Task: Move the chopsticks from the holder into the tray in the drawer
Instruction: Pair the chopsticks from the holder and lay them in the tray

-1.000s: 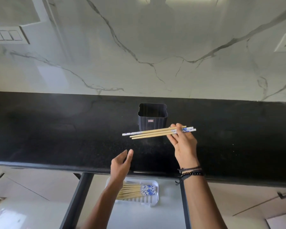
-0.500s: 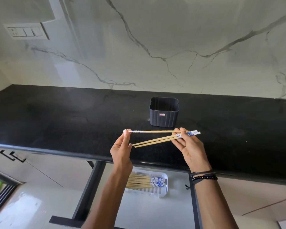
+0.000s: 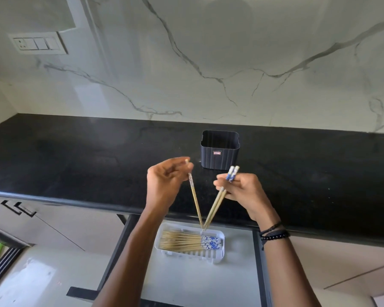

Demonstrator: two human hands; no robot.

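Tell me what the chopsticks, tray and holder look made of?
Chopsticks: probably bamboo or wood, matte tan shafts, blue-and-white patterned tops. Tray: seemingly white plastic, moulded slats. Holder: likely dark plastic, matte ribbed walls.

Bright, even daylight is seen throughout. Soft glare is reflected on the marble wall (image 3: 208, 63) at upper left. Wide-angle bending is noticed at the edges; slight softness is present overall.

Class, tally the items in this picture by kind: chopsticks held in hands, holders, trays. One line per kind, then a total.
Chopsticks in the left hand: 1
Chopsticks in the right hand: 2
Black holder: 1
White tray: 1
Total: 5
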